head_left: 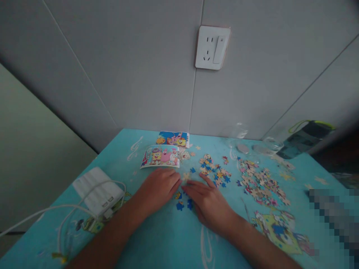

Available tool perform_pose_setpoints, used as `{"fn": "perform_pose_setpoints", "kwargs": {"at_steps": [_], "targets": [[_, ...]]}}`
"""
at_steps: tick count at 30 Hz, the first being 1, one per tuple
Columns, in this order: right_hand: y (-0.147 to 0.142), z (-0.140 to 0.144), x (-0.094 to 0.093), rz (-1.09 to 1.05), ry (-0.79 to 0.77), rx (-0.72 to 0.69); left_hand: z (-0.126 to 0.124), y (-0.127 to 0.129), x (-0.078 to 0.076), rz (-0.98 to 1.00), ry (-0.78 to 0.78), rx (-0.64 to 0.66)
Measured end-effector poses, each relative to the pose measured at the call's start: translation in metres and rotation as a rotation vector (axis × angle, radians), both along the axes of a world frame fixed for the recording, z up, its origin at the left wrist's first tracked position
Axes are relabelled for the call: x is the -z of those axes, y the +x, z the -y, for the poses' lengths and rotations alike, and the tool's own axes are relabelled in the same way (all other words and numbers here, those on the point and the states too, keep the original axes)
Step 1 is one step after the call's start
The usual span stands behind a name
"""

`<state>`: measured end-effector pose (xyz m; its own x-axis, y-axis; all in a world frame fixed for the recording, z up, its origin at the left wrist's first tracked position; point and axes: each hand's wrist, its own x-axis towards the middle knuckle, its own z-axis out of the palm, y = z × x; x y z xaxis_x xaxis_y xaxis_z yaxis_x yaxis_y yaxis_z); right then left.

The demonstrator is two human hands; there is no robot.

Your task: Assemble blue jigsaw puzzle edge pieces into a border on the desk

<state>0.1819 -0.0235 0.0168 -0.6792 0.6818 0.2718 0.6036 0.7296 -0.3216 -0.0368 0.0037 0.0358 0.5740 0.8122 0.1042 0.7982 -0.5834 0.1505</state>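
I see the left hand [162, 185] and right hand [209, 201] angled inward, close together, loose puzzle pieces [180, 205] between them; I can't tell what either grips, nor the pieces' long axis. Just beyond, the picture card [163, 156] runs left to right, figures' heads pointing far.

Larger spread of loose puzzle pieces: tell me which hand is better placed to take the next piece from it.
Right, most likely. The right hand is nearer the larger spread; the left hand lies beyond it and would probably have to reach past it.
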Motion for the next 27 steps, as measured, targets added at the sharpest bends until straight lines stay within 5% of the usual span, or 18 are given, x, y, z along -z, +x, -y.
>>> {"fn": "perform_pose_setpoints", "kwargs": {"at_steps": [6,14,17,22,27], "targets": [[0.002,-0.009,0.003,0.072,0.055,0.194,-0.001,0.003,0.007,-0.011,0.048,0.017],[0.010,0.001,-0.017,0.026,-0.006,0.027,-0.002,0.006,0.021,0.039,0.094,0.057],[0.043,-0.007,-0.025,-0.023,0.014,0.251,-0.002,0.005,0.026,0.075,0.112,0.080],[0.145,-0.024,-0.029,0.151,0.014,0.802,-0.001,0.005,0.030,0.077,0.099,0.096],[0.199,-0.021,-0.019,0.249,-0.096,0.890,-0.001,0.004,0.036,0.072,0.104,0.097]]}}
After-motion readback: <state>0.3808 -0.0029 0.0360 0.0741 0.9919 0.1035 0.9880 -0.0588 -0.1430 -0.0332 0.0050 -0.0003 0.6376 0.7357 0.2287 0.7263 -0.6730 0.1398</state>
